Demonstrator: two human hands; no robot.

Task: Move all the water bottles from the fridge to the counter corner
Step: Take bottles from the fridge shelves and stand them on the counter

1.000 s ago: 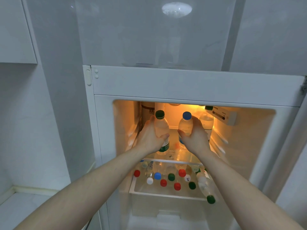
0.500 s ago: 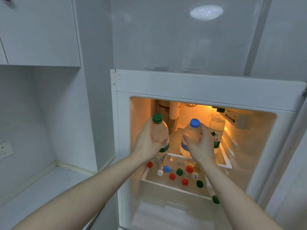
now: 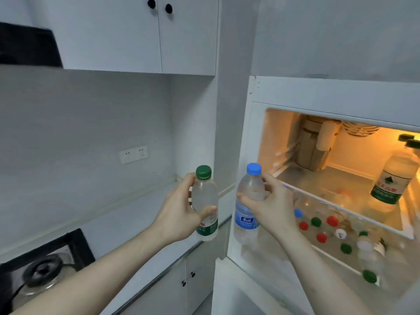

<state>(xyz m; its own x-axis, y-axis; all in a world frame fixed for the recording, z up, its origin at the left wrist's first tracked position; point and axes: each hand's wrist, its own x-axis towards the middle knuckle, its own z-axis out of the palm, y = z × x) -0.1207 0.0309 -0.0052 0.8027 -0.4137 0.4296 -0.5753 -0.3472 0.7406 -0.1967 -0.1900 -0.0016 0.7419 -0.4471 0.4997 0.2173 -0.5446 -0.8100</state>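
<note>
1. At far left, low in my view, I see a gas burner [image 3: 43, 272] set in a black hob, with a dark range hood [image 3: 27, 45] up in the top corner and white upper cabinets [image 3: 136, 32] beside it.
2. Along the wall I see a pale counter [image 3: 136, 214] running back to its corner next to the fridge – a double wall socket [image 3: 133, 154] sits above it.
3. My left hand [image 3: 179, 214] is wrapped around the green-capped bottle [image 3: 205, 203], thumb across the front, holding it upright in the air above the counter's right end, clear of the surface.
4. Just to its right, my right hand [image 3: 270, 205] is closed around the blue-capped bottle [image 3: 248, 203], fingers high on the shoulder; it is upright too, in front of the fridge's left edge and outside the compartment.
5. I see the two bottles near each other but not touching.
6. Further right the fridge [image 3: 329, 92] stands open and lit orange inside.
7. On its glass shelf [image 3: 341, 185] one more green-labelled bottle [image 3: 394, 178] stands at the right side.
8. Below the shelf, a clear drawer [image 3: 354, 267] holds more bottles – I make out red, green, blue and white caps, though blur keeps me from counting them
</note>
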